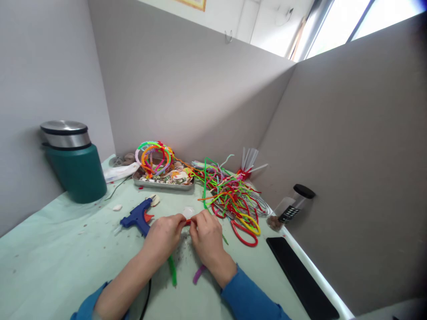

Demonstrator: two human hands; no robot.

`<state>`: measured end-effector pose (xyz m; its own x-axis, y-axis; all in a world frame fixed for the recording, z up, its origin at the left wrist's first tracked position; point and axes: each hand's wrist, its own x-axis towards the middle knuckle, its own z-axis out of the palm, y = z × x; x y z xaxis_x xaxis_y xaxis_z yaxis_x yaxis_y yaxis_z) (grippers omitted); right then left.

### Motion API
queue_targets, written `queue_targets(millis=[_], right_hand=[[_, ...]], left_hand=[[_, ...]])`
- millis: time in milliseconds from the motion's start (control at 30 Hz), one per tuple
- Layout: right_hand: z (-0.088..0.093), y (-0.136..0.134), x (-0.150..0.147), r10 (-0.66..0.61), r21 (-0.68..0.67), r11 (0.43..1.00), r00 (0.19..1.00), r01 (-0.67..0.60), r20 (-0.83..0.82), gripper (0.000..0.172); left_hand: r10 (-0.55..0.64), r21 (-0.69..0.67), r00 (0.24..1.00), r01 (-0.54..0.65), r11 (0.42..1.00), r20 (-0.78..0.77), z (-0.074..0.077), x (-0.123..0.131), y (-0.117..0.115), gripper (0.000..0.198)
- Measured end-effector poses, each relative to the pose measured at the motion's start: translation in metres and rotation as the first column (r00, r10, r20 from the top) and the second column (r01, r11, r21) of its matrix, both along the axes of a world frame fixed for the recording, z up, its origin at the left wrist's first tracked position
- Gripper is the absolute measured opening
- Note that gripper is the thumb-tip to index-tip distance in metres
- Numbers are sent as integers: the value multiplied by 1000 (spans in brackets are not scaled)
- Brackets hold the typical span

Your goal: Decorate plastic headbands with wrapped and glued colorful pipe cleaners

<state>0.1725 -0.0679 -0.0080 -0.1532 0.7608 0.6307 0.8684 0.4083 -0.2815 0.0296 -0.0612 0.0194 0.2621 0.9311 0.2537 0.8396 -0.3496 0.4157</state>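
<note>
My left hand (165, 235) and my right hand (207, 238) meet at the middle of the table, both with fingers pinched on a thin red-orange pipe cleaner (187, 222) held between them. A white shell (188, 212) lies just beyond the fingertips. A green pipe cleaner (172, 271) and a purple one (199, 274) stick out from under my hands toward me. A blue hot glue gun (137, 218) rests on the table just left of my left hand.
A heap of coloured pipe cleaners (233, 200) lies to the right. A metal tray (163, 182) of shells with pipe-cleaner rings stands at the back. A green bin (78, 171) stands at left. A jar (290, 209) and a black phone (300, 275) lie at right. Grey partitions enclose the table.
</note>
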Motion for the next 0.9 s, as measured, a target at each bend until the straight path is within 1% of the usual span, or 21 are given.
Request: queue_targets(millis=[33,67,100,133,167,200,233,267,300,333,367,400,433,467,500,567,633,700,733,800,900], right_hand=[[0,1,-1,12,-35,999,991,-17,-134,8],[1,1,-2,18,-83,996,959,-43,-283,8],[3,2,-3,13,-142,986,899,-84,-439,7],[6,2,-5,-4,-204,968,808,-144,-589,6],[8,2,-7,-34,-257,940,689,-223,-724,5],[11,2,-8,-71,-287,905,551,-316,-832,6],[14,2,-10,-109,-288,867,408,-408,-906,9],[16,2,-11,-140,-265,832,278,-487,-950,12],[18,2,-12,-164,-234,804,174,-547,-971,14],[18,2,-11,-178,-207,778,107,-593,-978,16],[19,2,-10,-186,-194,756,79,-626,-979,18],[18,3,-9,-187,-198,741,86,-642,-979,19],[18,4,-6,-182,-219,735,125,-641,-975,20],[17,5,-3,-170,-252,743,189,-621,-967,22],[17,7,1,-150,-284,763,269,-580,-951,23],[16,9,10,-77,-298,836,440,-461,-895,23],[17,10,17,43,-228,899,593,-375,-804,18],[18,10,22,180,-144,915,700,-377,-692,15],[19,9,23,239,-115,911,732,-397,-638,14],[20,8,24,324,-81,895,763,-439,-560,15],[21,6,23,382,-53,883,778,-467,-500,14]], left_hand=[[0,-8,999,0,1000,40,1,0,0,26],[-4,-25,995,6,1000,97,1,1,0,24],[-6,-59,986,16,998,169,2,2,0,23],[-4,-116,966,35,993,258,3,3,0,23],[6,-192,931,69,979,365,3,5,0,23],[29,-273,876,118,955,482,3,7,1,23],[62,-345,802,184,921,594,3,9,1,24],[99,-395,718,258,882,689,3,11,1,26],[132,-419,636,326,847,761,2,12,2,28],[154,-426,571,379,822,806,1,13,2,31],[169,-427,535,406,808,828,0,13,3,32],[178,-430,523,412,803,833,-2,13,4,33],[183,-435,530,402,806,828,-3,12,5,33],[185,-439,548,379,814,816,-5,11,7,33],[179,-438,574,352,827,799,-6,9,8,33],[150,-424,634,306,852,758,-9,6,10,31],[112,-402,694,271,874,711,-12,3,12,29],[90,-390,740,244,888,667,-12,1,13,28],[85,-391,753,239,889,653,-12,0,13,28],[78,-404,754,259,878,652,-11,-1,14,28],[70,-426,709,339,839,702,-8,-2,13,28]])
